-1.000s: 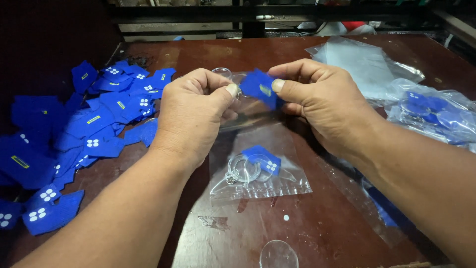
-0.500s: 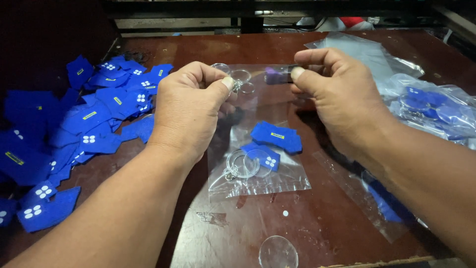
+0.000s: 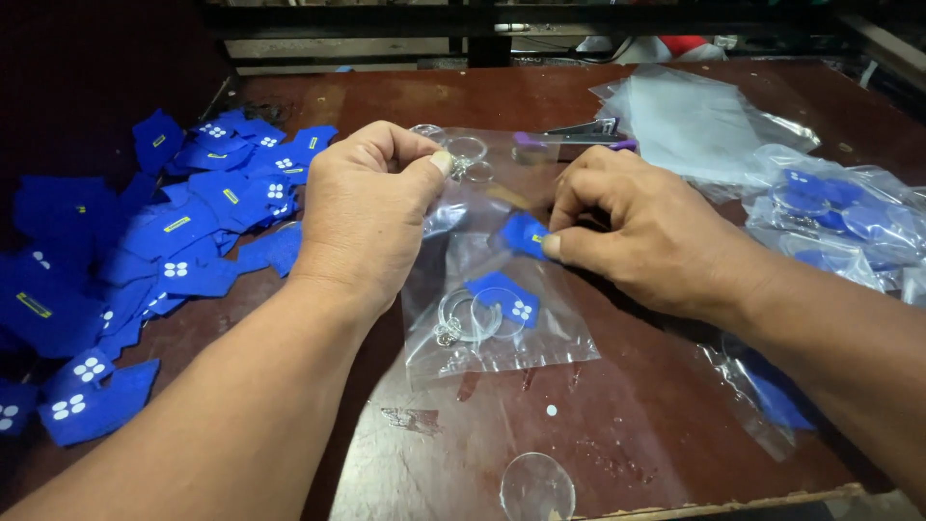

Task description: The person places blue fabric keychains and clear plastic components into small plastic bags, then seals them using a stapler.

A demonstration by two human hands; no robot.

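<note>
Nearest, a clear disc (image 3: 536,485) lies on the table (image 3: 675,425) below the bag (image 3: 497,289); the bag already holds 1 blue tag (image 3: 503,295) and rings (image 3: 463,320). The left hand (image 3: 367,207) pinches the bag's mouth; the right hand (image 3: 641,232) pinches another tag (image 3: 526,234) at it, apparently going in. Left lies a loose tag pile (image 3: 145,251); right, filled bags (image 3: 839,217); beyond, a stapler (image 3: 579,132); much packing seems left.

worn brown table (image 3: 675,453), dark surroundings
</note>
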